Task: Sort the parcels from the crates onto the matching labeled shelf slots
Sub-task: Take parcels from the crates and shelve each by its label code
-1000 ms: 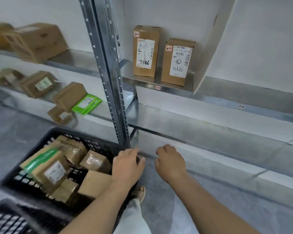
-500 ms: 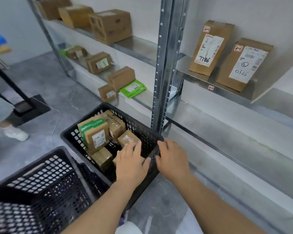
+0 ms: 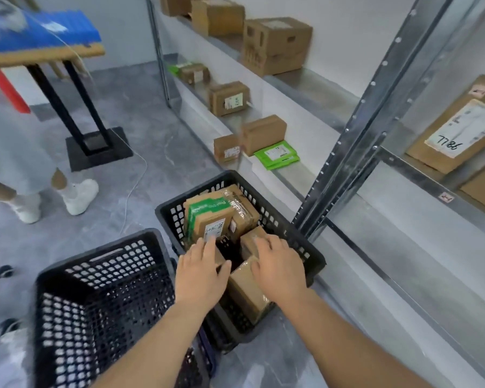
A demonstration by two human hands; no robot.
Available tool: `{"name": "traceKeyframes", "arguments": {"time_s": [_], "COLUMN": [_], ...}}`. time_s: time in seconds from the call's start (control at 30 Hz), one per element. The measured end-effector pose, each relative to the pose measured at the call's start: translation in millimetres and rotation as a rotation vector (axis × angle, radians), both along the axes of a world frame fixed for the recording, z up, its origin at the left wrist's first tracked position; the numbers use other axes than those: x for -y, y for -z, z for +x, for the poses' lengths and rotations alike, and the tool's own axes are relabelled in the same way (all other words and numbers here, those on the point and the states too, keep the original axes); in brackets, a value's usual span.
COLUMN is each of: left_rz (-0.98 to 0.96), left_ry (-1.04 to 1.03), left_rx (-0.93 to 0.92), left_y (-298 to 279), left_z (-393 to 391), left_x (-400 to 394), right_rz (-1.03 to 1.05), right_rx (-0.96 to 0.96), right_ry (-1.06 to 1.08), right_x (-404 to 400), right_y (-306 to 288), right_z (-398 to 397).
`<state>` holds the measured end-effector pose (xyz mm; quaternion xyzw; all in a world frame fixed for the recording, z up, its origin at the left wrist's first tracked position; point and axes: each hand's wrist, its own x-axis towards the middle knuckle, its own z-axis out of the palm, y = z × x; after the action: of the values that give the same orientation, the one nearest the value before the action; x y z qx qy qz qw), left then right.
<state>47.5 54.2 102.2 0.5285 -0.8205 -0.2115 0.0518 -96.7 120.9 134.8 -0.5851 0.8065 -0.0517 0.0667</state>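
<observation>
A black plastic crate (image 3: 314,259) on the floor holds several brown cardboard parcels, one with green tape (image 3: 207,212). My left hand (image 3: 199,271) lies palm down over the crate's near left side, fingers spread, touching a labelled parcel. My right hand (image 3: 277,268) rests flat on a long brown parcel (image 3: 247,289) at the crate's near right; its fingers are apart and no grip shows. A metal shelf unit (image 3: 356,152) stands to the right. A parcel marked 7786 (image 3: 457,130) sits on a shelf with a small slot label (image 3: 445,198).
A second black crate (image 3: 101,301), apparently empty, stands at the near left. Brown boxes and a green packet (image 3: 276,154) lie on the far shelves. Another person's legs and white shoes (image 3: 79,196) are at left, beside a black stand (image 3: 95,144) carrying a board.
My view has swung left and down toward the crates. Both hands moved from the crate's rim to above its contents, now resting on parcels inside.
</observation>
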Motion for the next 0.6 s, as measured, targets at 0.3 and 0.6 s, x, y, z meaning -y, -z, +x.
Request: {"name": "traceKeyframes", "arguments": {"time_s": [0.3,0.6], "left_rz": [0.129,0.263], "left_ry": [-0.237,-0.473], "left_rx": [-0.018,-0.11], "left_y": [29.8,68.1], "left_z": [4.3,-52.7], "left_x": [48.7,112.6], "right_rz": [0.124,0.212], "right_rx": [0.051,0.154], "right_ry": [-0.117,-0.204], "right_x": [64.6,158.2], "right_y": [41.1,111.4], "right_z": [-36.1,-103.4]}}
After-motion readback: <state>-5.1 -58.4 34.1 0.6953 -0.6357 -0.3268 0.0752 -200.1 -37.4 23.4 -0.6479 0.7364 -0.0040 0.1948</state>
